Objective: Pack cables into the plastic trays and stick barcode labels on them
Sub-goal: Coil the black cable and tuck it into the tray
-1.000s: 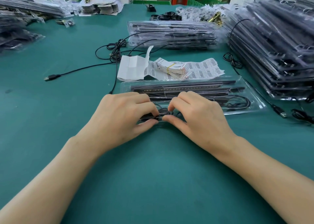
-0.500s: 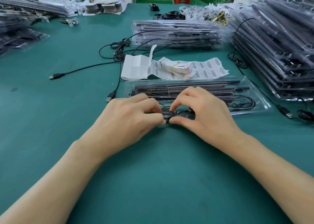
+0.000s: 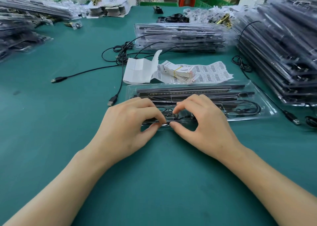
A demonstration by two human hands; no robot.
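A clear plastic tray lies on the green table in front of me, holding black light bars and coiled black cable. My left hand and my right hand meet at the tray's near edge. Each pinches the coiled cable between thumb and curled fingers, down in the tray's front compartment. A second coil lies in the tray's right end. Barcode label sheets and a banded label stack lie just behind the tray.
Tall piles of packed trays stand at the right, a lower pile at the back centre, more at the far left. Loose black USB cables trail left of the tray; a USB plug lies at its right.
The camera view has shifted slightly. Both hands stay at the tray's near edge, fingers working the coiled cable; the right hand's fingers have lifted a little off the coil.
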